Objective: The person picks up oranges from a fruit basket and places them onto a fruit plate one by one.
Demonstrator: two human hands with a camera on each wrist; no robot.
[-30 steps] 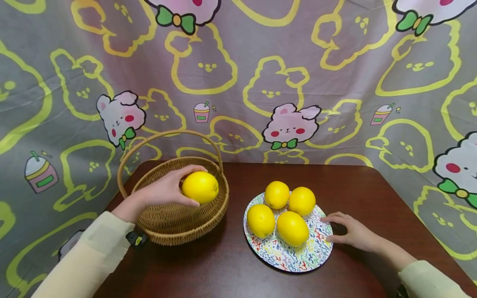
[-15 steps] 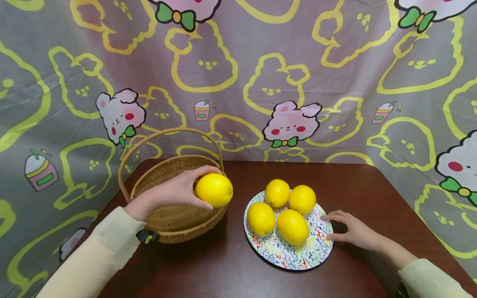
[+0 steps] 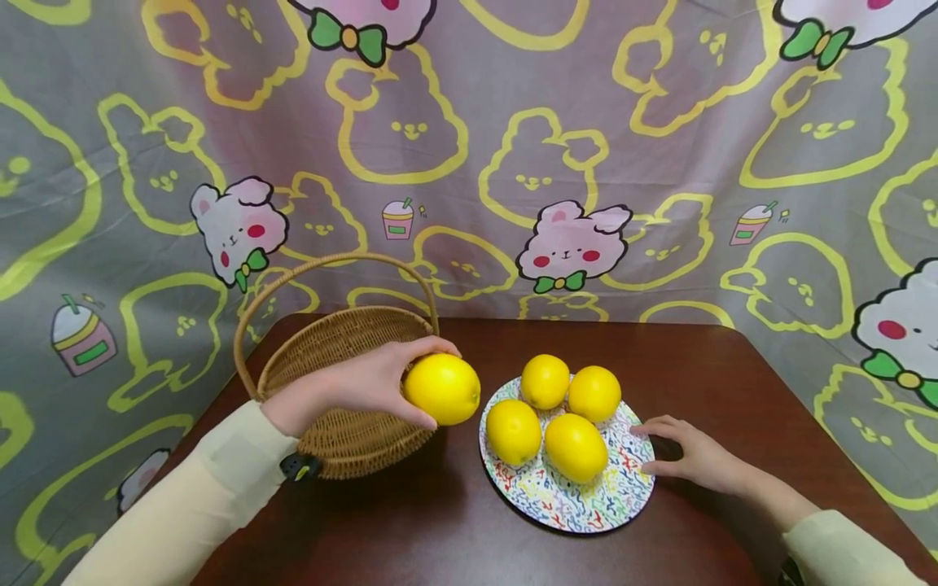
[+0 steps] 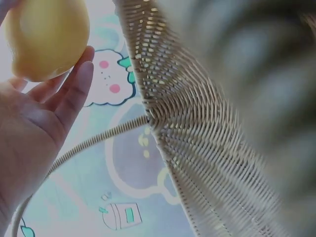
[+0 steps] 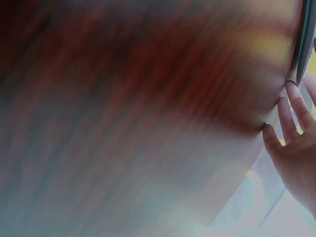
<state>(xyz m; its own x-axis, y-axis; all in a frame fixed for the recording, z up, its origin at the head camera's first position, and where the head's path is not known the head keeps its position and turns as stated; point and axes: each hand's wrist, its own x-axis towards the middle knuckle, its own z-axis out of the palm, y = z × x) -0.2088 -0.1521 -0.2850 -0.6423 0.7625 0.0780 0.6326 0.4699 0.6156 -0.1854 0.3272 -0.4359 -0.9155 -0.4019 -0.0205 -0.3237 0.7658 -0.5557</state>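
My left hand (image 3: 366, 378) grips a yellow lemon (image 3: 443, 389), thumb on the near side and fingers on the far side. It is held up between the wicker basket (image 3: 359, 457) and the patterned plate (image 3: 542, 498). In the left wrist view the lemon (image 4: 49, 39) sits against the fingers, beside the basket's woven side (image 4: 197, 118). Several more lemons (image 3: 575, 448) lie grouped on the plate. At the plate's right rim rests my right hand (image 3: 692, 457), fingers and thumb spread. The right wrist view has its fingertips down by the table and the plate's edge (image 5: 307, 39).
The basket's tall arched handle (image 3: 333, 260) rises over its left and back side. Dark brown wood shows on the table (image 3: 447, 521) between basket and plate. A patterned cloth (image 3: 469, 146) hangs close behind and at both sides of the table.
My left hand has carried the lemon to the right, from over the basket to its right side near the plate. My right hand and the plate have stayed in place.
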